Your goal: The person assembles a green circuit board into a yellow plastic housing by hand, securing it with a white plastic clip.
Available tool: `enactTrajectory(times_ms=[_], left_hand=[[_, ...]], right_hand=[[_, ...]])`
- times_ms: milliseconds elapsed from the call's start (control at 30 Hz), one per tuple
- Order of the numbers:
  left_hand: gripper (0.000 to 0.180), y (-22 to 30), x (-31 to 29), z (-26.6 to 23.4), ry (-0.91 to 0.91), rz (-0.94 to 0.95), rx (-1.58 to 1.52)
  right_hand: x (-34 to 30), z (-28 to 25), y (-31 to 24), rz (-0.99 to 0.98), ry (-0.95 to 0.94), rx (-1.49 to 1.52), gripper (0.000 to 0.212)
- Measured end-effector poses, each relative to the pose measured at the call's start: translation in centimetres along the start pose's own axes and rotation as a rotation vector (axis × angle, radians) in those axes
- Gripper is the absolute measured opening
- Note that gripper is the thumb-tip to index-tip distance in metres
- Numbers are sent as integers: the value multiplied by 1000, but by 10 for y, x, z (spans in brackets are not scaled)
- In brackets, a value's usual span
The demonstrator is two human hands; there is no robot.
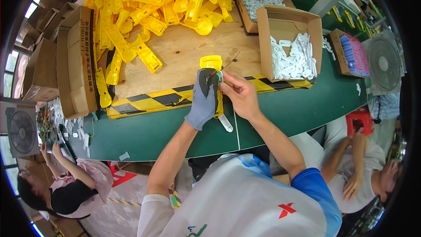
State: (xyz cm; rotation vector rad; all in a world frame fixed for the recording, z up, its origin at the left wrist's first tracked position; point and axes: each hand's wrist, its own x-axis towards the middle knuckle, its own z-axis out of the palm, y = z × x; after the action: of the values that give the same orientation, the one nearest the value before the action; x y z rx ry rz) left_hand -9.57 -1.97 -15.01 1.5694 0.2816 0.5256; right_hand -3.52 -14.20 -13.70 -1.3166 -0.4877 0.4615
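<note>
My left hand (pixel 203 101), in a grey-blue glove with dark fingers, is closed around a yellow plastic housing (pixel 211 62). The housing's broad end sticks out above the glove, and much of its body is hidden behind my hand. A white strip-like piece (pixel 226 123) shows at its lower end. With bare fingers, my right hand (pixel 241 93) pinches a small green circuit board (pixel 219 76) against the housing's side. Thin dark and red wires (pixel 231 60) rise from that spot. Both hands are over the striped front edge of the wooden board (pixel 184 57).
A heap of yellow housings (pixel 147 0) covers the board's far left. At right stands a cardboard box (pixel 266 44) of white plastic parts (pixel 294 57). Another open carton (pixel 79 61) is at left. Green table (pixel 184 142) surrounds the board. Co-workers sit on both sides.
</note>
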Motion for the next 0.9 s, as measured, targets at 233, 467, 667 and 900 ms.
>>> enactTrajectory(times_ms=[233,467,667,900], left_hand=[[23,-1,2,5,-13,256,120],[32,16,-33,22,-57,-11,-103],[85,52,-92,42,-727,-676,-670],[66,87,-95,-59,-127,176,587]], right_hand=[[-3,-10,-10,-127,-37,-193,33],[-39,-30,-47,-434,-164,-674,61],[-121,-55,-93,-43,-59,-767,74],[-180,-281,-67,26,803,-1074,54]])
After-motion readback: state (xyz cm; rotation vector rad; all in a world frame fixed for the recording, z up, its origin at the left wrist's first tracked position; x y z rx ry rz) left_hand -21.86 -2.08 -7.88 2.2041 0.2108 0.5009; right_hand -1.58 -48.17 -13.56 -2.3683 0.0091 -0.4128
